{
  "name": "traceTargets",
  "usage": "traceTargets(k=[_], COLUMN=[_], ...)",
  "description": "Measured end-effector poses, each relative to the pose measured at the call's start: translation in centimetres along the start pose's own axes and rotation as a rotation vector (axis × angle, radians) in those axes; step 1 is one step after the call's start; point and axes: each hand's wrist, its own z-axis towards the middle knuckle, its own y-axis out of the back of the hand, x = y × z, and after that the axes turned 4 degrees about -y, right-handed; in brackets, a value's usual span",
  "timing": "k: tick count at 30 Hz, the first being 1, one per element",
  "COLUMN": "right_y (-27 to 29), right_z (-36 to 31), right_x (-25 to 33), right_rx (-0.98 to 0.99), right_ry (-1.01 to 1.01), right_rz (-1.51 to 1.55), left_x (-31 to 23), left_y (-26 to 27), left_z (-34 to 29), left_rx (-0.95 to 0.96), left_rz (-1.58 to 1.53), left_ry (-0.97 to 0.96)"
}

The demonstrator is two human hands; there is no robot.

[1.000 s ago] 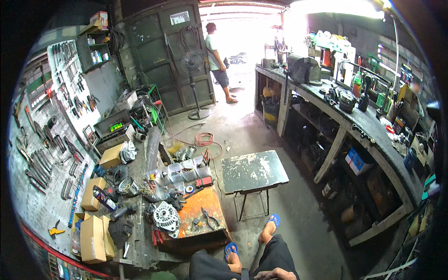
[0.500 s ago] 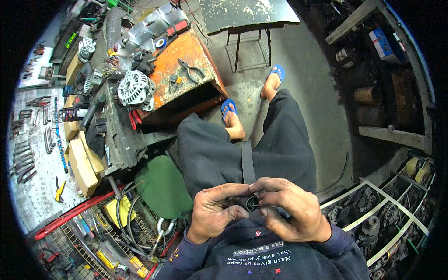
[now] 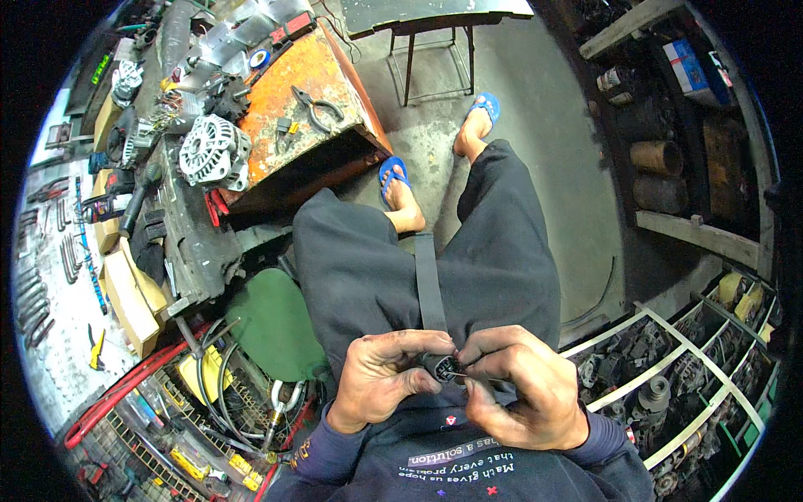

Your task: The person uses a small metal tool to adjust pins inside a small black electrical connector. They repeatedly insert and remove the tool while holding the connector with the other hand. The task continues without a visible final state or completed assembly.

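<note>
Low in the view, in front of my torso, my left hand (image 3: 391, 368) pinches a small black connector (image 3: 444, 366) between thumb and fingers. Its open end is turned toward the right and shows a dark cavity with lighter bits inside. Right beside it, my right hand (image 3: 529, 376) has its thumb and fingers closed at the mouth of the connector. A thin, light sliver shows at those fingertips, too small to name. The fingertips of both hands nearly meet above the connector.
An orange, paint-worn cabinet (image 3: 276, 125) bears pliers (image 3: 316, 110). Beside it, an alternator (image 3: 214, 152) rests on a cluttered bench. A green stool seat (image 3: 280, 326) stands at my left. Racks of metal parts (image 3: 669, 376) fill the lower right; a dark table (image 3: 435, 15) stands ahead.
The surroundings have shifted slightly left and up as the view turned. The connector is tilted so that more of its open end shows; both hands keep their grip.
</note>
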Motion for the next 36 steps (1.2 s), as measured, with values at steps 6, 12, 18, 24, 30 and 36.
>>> traceTargets(k=[6,12,18,24,30,36], right_y=[-0.4,-0.4,-0.4,-0.4,-0.6,-0.9], right_z=[0.9,1.9,2.9,3.5,3.7,4.1], right_x=[-0.2,-0.3,-0.3,-0.4,-0.3,0.1], right_rx=[0.022,0.066,0.086,0.101,0.130,0.130], right_ry=[-0.073,-0.163,-0.248,-0.263,-0.296,-0.328], right_rz=[-0.012,-0.030,-0.024,-0.049,-0.069,-0.113], left_x=[0.6,0.5,0.8,0.7,0.7,0.1], left_y=[0.6,1.5,2.3,2.6,2.8,2.9], left_z=[0.3,1.2,1.9,2.6,2.8,3.1], left_rx=[-0.004,0.018,0.037,0.049,0.034,0.088], left_rz=[-0.106,-0.089,-0.123,-0.082,-0.047,0.029], left_ry=[0.057,0.113,0.190,0.187,0.185,0.167])
